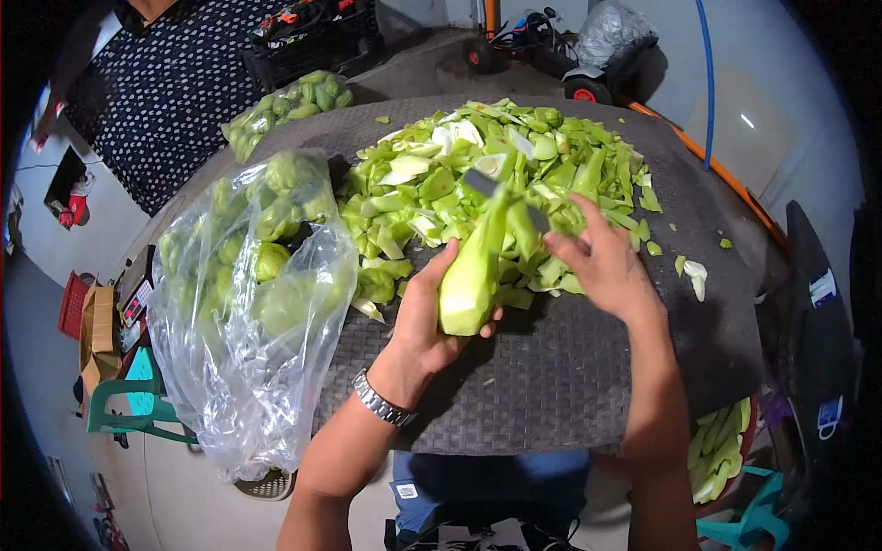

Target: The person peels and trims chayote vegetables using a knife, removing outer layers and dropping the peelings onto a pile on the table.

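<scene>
My left hand (421, 317) is closed around a chayote (467, 298), held tilted with its pale, peeled lower end toward me. My right hand (606, 266) grips a dark flat-bladed cutting tool (537, 219) that crosses the chayote's upper end. A green strip of peel partly covers the tool, and blur hides whether it is a knife or a peeler. Behind both hands spreads a large heap of green peelings (432, 188). Left of my left hand, a clear plastic bag (243, 367) holds several whole chayotes (271, 262).
The dark woven tabletop (551, 386) carries loose scraps (695, 278) at right. Another bag of chayotes (317, 96) lies at the far left edge. A person in a patterned garment (165, 101) stands beyond. Below right is a container of peeled pieces (721, 450); a green chair (138, 404) stands left.
</scene>
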A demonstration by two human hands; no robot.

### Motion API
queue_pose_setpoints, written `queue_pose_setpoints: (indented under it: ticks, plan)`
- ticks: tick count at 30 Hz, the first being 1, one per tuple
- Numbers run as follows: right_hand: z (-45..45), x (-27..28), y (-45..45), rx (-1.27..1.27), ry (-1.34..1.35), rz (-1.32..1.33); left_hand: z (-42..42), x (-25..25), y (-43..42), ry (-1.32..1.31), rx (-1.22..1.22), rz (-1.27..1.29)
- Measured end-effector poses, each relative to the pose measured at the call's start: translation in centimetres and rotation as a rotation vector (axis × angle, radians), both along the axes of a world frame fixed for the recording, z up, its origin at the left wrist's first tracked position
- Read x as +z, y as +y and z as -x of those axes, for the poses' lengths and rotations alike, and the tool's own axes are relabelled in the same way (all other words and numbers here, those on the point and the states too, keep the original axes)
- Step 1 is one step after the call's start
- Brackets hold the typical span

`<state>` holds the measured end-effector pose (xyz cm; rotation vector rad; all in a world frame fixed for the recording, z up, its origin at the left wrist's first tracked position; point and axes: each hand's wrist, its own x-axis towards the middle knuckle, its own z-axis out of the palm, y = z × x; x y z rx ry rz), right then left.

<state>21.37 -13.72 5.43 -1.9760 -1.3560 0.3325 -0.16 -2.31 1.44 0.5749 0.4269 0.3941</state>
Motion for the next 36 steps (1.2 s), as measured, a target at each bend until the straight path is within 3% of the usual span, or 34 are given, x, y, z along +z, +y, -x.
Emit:
queue_pose_setpoints:
  ticks: [2, 5, 6, 9, 10, 13, 14, 15, 20, 23, 27, 31, 33, 36]
  plan:
    - [2.1, 0.3, 0.2, 0.108, 0.033, 0.062, 0.1, -0.8, 0.4, 0.026, 0.018, -0.071]
    - [5.0, -0.9, 0.3, 0.321, -0.047, -0.097, 0.2, -1.6, 0.3, 0.021, 0.121, -0.095]
    - [5.3, -1.3, 0.4, 0.32, -0.127, -0.136, -0.6, -1.0, -0.2, -0.103, 0.137, 0.0]
    - [4.9, -1.5, 0.3, 0.244, -0.244, -0.109, 0.3, -1.3, 0.3, 0.005, 0.082, -0.149]
    - [4.5, -1.2, 0.2, 0.191, -0.248, -0.044, 0.4, 0.0, -1.2, 0.134, 0.196, -0.179]
    - [2.0, -1.5, 1.0, 0.108, -0.359, -0.221, 0.1, -0.9, -0.5, 0.084, 0.097, -0.233]
    - [1.0, -0.7, 0.6, 0.035, -0.218, 0.031, 0.0, -1.0, -0.6, 0.126, 0.106, -0.266]
    - [-0.2, -0.8, 0.6, -0.043, -0.191, 0.081, -0.1, -0.7, -0.7, 0.168, 0.115, -0.303]
    - [-2.2, -1.9, 0.1, -0.249, -0.085, 0.123, -1.2, 0.3, -1.1, 0.307, 0.263, -0.416]
    - [2.4, 2.0, 0.3, -0.045, 0.112, 0.261, -0.7, 0.0, -0.6, 0.318, 0.25, -0.315]
    - [5.6, -2.8, 0.9, 0.196, -0.288, -0.136, -0.1, -1.1, -0.7, 0.246, 0.264, -0.248]
    - [4.2, -1.4, 0.8, 0.161, -0.197, 0.055, 0.4, -1.4, -0.8, 0.193, 0.168, -0.279]
    - [0.8, -3.0, 1.3, 0.078, -0.165, -0.095, -0.3, -0.2, -0.7, 0.21, 0.085, -0.239]
    - [-1.5, -1.6, 0.8, -0.024, -0.01, -0.017, -0.3, 0.4, -1.0, 0.189, 0.064, -0.23]
